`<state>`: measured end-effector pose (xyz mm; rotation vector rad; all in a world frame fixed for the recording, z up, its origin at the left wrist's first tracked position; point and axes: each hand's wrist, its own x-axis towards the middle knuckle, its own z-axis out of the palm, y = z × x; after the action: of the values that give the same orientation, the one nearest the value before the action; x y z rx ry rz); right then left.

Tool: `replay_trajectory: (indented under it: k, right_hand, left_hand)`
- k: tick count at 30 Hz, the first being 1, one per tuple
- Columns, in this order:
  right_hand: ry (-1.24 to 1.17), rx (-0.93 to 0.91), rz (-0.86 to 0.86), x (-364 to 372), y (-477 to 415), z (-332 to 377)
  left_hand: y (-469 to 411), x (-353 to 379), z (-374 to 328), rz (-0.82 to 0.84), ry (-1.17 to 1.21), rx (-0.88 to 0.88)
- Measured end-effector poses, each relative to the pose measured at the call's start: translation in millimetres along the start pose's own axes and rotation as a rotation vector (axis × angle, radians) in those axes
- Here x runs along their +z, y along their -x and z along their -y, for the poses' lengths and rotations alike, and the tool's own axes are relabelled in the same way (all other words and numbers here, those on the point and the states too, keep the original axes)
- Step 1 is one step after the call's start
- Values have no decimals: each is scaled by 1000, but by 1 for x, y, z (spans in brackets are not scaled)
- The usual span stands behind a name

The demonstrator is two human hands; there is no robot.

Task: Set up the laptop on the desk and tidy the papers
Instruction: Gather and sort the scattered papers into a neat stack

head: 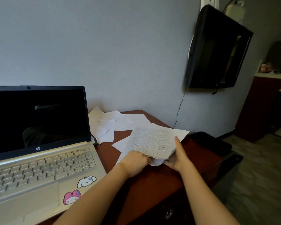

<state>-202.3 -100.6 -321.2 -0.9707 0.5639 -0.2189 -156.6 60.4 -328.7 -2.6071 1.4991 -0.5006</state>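
Red-brown wood of worktop (152, 184) bare between both forearms. Silver laptop (39, 143) open at near left, lid upright, screen dark, keyboard facing the person; 2 cartoon stickers on the palm rest, white dog (86, 181) above pink hooded figure (71, 196). Dark cable (94, 140) plugged in at laptop's right edge. Sheaf of papers (152, 142) held at centre right of the worktop, top sheet printed with a ruled table and a round stamp, near edge crumpled. Left hand (135, 161) gripping the sheaf's near left edge, fingers curled under and hidden behind the back of the hand. Right hand (177, 158) gripping the near right corner, thumb laid flat on the top sheet, fingers beneath. Another white sheet lying flat just under the sheaf's left side. Loose papers (107, 124) scattered in an overlapping heap at the far side, against the wall, just right of the laptop lid. Black television (217, 47) mounted on the grey wall at far right, thin wire hanging below. Black boxy object (209, 143) beside the worktop's right edge, lower down; cannot tell what.
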Motion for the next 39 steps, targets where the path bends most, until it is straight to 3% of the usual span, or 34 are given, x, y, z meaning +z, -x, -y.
replay_trajectory:
  k: [5, 8, 13, 16, 19, 26, 34, 39]
  right_hand:
    - [367, -25, -190, 0, 15, -1]
    - [512, -98, -239, 0, 19, -4]
    - [481, -149, -191, -1, 36, 4]
    - [432, -227, -132, -4, 44, 15]
    - [367, -330, -103, -7, 48, 27]
    - [244, -495, -9, 6, 63, 45]
    - [224, -620, 72, 12, 66, 51]
    - [150, -645, 16, 25, 66, 56]
  left_hand:
    - [15, -27, 6, 331, 783, -50]
    - [24, -45, 14, 329, 1107, -182]
    - [24, -37, 34, -9, 1008, -580]
    - [21, -42, 44, -82, 1063, -721]
    - [15, -55, 47, -124, 1076, -698]
    - [1, -90, 56, -479, 1121, -623]
    - [5, -92, 56, -540, 1223, -566]
    - [-2, -96, 52, -621, 1257, -640]
